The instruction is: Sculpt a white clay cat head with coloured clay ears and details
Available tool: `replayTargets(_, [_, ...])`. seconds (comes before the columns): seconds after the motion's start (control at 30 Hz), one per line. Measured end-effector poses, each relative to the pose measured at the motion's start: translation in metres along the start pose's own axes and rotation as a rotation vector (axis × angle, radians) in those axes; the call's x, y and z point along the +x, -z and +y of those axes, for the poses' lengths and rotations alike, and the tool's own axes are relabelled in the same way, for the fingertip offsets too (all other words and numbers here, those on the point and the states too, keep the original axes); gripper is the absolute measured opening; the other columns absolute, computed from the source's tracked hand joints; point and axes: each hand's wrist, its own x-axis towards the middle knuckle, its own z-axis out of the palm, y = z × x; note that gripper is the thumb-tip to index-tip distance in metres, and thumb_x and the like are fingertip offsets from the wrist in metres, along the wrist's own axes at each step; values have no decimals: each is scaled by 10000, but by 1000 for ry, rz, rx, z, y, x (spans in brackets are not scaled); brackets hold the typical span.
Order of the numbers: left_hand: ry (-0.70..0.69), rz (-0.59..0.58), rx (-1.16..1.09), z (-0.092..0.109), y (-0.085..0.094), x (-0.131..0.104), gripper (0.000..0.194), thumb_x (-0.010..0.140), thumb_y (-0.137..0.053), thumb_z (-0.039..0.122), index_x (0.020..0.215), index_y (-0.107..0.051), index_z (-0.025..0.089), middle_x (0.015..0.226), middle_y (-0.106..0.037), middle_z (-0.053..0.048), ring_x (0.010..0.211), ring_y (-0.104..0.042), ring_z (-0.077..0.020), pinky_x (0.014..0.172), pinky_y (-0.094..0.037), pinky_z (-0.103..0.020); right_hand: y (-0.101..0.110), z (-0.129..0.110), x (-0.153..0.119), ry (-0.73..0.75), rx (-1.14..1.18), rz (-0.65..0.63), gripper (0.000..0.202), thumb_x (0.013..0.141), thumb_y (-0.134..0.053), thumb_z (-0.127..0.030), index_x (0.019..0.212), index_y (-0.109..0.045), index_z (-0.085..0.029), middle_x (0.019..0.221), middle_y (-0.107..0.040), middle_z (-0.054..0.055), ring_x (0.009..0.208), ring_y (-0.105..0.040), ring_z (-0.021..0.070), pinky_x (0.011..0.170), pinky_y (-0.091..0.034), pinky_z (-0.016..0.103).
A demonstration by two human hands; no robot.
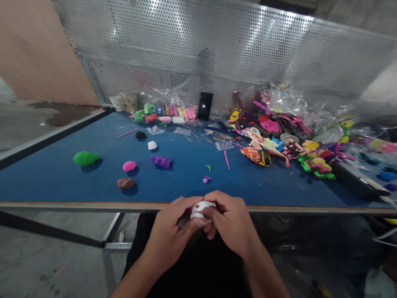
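Between my two hands, just off the table's front edge, is a small white clay piece (202,206) with a brown spot on it. My left hand (174,228) grips it from the left, thumb at its lower side. My right hand (230,219) pinches it from the right, with thumb and fingers pressed on it. Fingers cover part of the piece. Just beyond my hands on the blue table (180,182) lie a small purple piece (206,179) and a tiny green piece (208,167).
Left side: green lump (86,158), pink ball (129,166), brown lump (125,183), purple ridged piece (161,161), white lump (152,145), black lump (140,135). A phone (205,106) leans at the back. Colourful clay figures (266,142) pile up at right, near a black box (356,182).
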Motion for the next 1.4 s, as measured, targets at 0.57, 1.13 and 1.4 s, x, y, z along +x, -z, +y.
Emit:
replayTargets(0.57, [292,11,-586,2,-2,1,456,743,-789,297,1172,-664,204,919,-665,-32,657,-635,-136,577,-554,-260,3,11,-5,226,-229,81,204,950,-599,-385,950,-713,-215,630,-675,-19,529,-618,123,584,-477,241])
replayTargets(1.13, [396,191,-360,3,-9,3,377,946,-517,499,747,-539,180,523,-440,65,392,-376,-60,367,-272,-166,-8,11,-9,207,-241,46,176,943,-612,-383,963,-681,-222,683,-692,-14,603,-655,136,606,-484,243])
replayTargets(1.4, [440,297,-364,3,2,2,368,952,-495,527,849,-601,189,453,-415,72,382,-379,-85,372,-284,-178,-2,19,-3,-19,270,216,302,930,-600,-478,1008,-612,-187,571,-632,-37,380,-562,113,382,-432,216])
